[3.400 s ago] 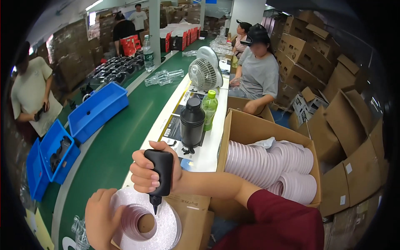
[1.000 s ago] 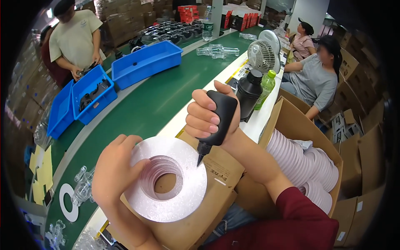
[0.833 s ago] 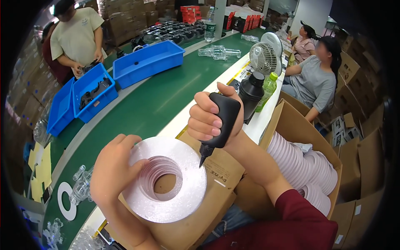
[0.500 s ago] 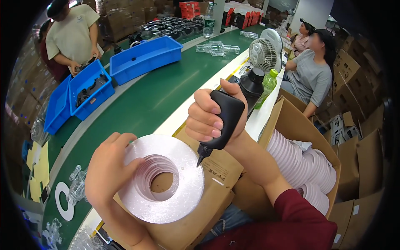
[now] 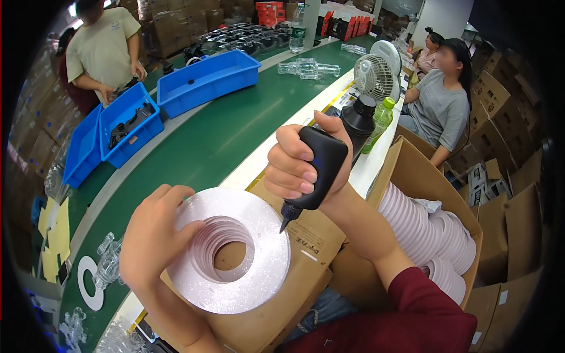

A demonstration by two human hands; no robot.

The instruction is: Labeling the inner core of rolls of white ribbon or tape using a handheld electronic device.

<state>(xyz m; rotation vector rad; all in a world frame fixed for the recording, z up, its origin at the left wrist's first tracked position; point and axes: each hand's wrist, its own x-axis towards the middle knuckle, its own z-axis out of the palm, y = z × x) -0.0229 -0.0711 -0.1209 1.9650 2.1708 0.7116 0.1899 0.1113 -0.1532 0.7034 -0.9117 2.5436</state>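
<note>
A stack of flat white rings [image 5: 247, 298] with a sparkly top face stands on a closed cardboard box [image 5: 309, 235] in front of me. My left hand [image 5: 156, 232] grips the stack at its left side, the thumb at the inner hole and the fingers along the outer edge. In my right hand [image 5: 294, 165] is a black squeeze bottle [image 5: 322, 167], held tilted with its narrow nozzle pointing down. The nozzle tip is at the right part of the top ring; whether it touches cannot be made out.
More white ring stacks [image 5: 412, 226] lie in an open carton [image 5: 471, 253] at right. Along the green conveyor [image 5: 194, 141] are blue bins [image 5: 206, 88], clear plastic parts [image 5: 309, 69] and a loose white ring [image 5: 91, 297]. A black bottle [image 5: 358, 120], green bottle [image 5: 379, 120] and fan [image 5: 375, 76] stand beyond my right hand. Co-workers are nearby.
My hands, the stack and the squeeze bottle keep almost the same places. At the far left, a co-worker's hands have moved apart above the blue bin.
</note>
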